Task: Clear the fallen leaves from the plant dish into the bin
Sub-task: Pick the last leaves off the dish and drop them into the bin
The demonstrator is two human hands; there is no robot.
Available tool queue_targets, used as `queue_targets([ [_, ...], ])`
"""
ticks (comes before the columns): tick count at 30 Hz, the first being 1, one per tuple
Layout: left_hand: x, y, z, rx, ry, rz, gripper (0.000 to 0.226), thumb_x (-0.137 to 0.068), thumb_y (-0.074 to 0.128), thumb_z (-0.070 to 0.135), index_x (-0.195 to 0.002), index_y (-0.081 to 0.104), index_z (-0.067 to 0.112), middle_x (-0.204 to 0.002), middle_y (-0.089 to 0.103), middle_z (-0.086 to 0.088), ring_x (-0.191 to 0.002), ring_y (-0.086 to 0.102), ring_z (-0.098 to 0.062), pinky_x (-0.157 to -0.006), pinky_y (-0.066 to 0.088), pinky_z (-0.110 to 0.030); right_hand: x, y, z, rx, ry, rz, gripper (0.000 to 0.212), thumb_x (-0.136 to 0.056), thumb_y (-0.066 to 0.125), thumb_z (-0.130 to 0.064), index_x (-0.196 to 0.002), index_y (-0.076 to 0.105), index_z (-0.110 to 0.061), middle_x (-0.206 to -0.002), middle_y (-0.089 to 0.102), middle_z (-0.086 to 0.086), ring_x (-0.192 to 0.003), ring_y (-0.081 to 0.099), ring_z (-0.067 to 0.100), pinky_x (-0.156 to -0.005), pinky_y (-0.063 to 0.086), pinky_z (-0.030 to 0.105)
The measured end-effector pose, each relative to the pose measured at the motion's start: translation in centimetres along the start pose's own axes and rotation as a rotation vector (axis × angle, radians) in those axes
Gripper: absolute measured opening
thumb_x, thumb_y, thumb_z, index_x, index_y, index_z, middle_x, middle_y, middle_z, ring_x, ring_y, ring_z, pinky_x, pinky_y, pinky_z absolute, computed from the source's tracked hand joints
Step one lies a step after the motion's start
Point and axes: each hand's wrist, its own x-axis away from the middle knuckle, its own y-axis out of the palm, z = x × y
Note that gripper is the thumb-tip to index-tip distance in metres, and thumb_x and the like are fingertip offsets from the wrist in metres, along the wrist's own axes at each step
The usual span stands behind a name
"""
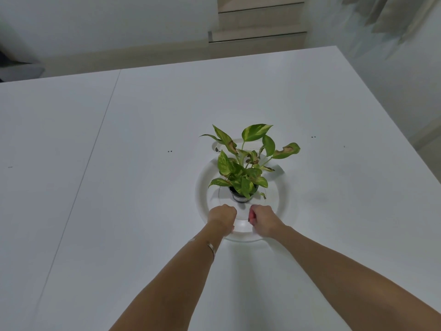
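White plant dish (202, 187) at centre of white table (119, 163), potted plant (243, 168) standing inside. Left hand (222, 217) curled closed over near rim of dish; contents of grip not discernible. Right hand (262, 219) likewise curled at near rim, something red at the fingers. One small leaf (263, 195) lying in dish beside pot.

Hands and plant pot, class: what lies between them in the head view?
Only bare white dish floor lies between the left hand, right hand and plant pot; no fallen leaf shows there.
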Motion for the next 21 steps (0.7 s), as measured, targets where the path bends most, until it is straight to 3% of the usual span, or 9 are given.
queue_targets([
  [4,0.4,-0.1,-1.0,0.143,0.003,0.002,0.024,-0.09,0.053,0.016,-0.109,0.061,0.004,-0.117,0.065,-0.014,-0.109,0.06,-0.031,-0.088,0.05,-0.038,0.0,-0.1,0.0,-0.023,0.012,-0.008,0.017,-0.086,0.044,0.001,-0.084,0.057,-0.011,-0.099,0.066,0.013,-0.086,0.057,0.024,-0.074,0.047,0.029],
  [9,2.1,-1.1,-2.5,0.377,-0.07,0.18,0.012,-0.088,0.049,0.016,-0.087,0.058,0.009,-0.1,0.069,-0.012,-0.091,0.063,-0.032,-0.071,0.049,-0.037,0.9,-0.8,-0.2,-0.085,-0.024,0.037,0.019,-0.083,0.043,0.002,-0.079,0.059,-0.009,-0.087,0.065,0.009,-0.077,0.055,0.018,-0.066,0.044,0.022],
  [11,3.2,-1.6,-2.8,0.505,-0.088,0.247,0.01,-0.087,0.05,0.008,-0.078,0.051,0.012,-0.095,0.069,-0.014,-0.082,0.063,-0.029,-0.072,0.051,-0.037,1.6,-1.0,-0.4,-0.109,-0.034,0.058,0.02,-0.083,0.043,0.002,-0.075,0.057,-0.011,-0.085,0.066,0.01,-0.074,0.057,0.019,-0.065,0.046,0.022],
  [13,4.2,-1.9,-3.0,0.655,-0.125,0.313,0.014,-0.087,0.051,0.002,-0.077,0.051,0.011,-0.088,0.066,-0.014,-0.073,0.059,-0.02,-0.067,0.051,-0.03,1.9,-1.2,-0.7,-0.107,-0.047,0.076,0.019,-0.083,0.046,0.001,-0.075,0.058,-0.012,-0.081,0.064,0.007,-0.074,0.057,0.019,-0.063,0.044,0.021],
  [16,6.2,-2.0,-3.3,0.886,-0.203,0.403,0.011,-0.089,0.056,0.005,-0.079,0.054,0.007,-0.072,0.061,-0.006,-0.056,0.055,-0.01,-0.046,0.042,-0.006,2.2,-1.2,-1.5,-0.104,-0.103,0.117,0.017,-0.083,0.05,0.0,-0.079,0.062,-0.01,-0.084,0.066,0.006,-0.075,0.056,0.016,-0.065,0.04,0.018],
  [19,8.6,-1.3,-4.2,1.026,-0.286,0.498,0.011,-0.088,0.06,0.011,-0.079,0.057,0.006,-0.061,0.056,0.001,-0.05,0.054,-0.003,-0.043,0.04,-0.003,2.5,-0.8,-2.7,-0.135,-0.156,0.144,0.02,-0.085,0.051,0.001,-0.09,0.07,-0.003,-0.082,0.067,0.007,-0.075,0.056,0.015,-0.073,0.04,0.019],
  [21,10.0,-0.5,-5.0,1.101,-0.348,0.54,0.011,-0.088,0.062,0.014,-0.08,0.059,0.006,-0.062,0.059,-0.001,-0.05,0.056,-0.004,-0.047,0.041,-0.008,2.5,-0.5,-3.6,-0.135,-0.173,0.131,0.02,-0.085,0.052,0.002,-0.089,0.071,-0.002,-0.078,0.063,0.005,-0.076,0.057,0.016,-0.074,0.042,0.021],
])
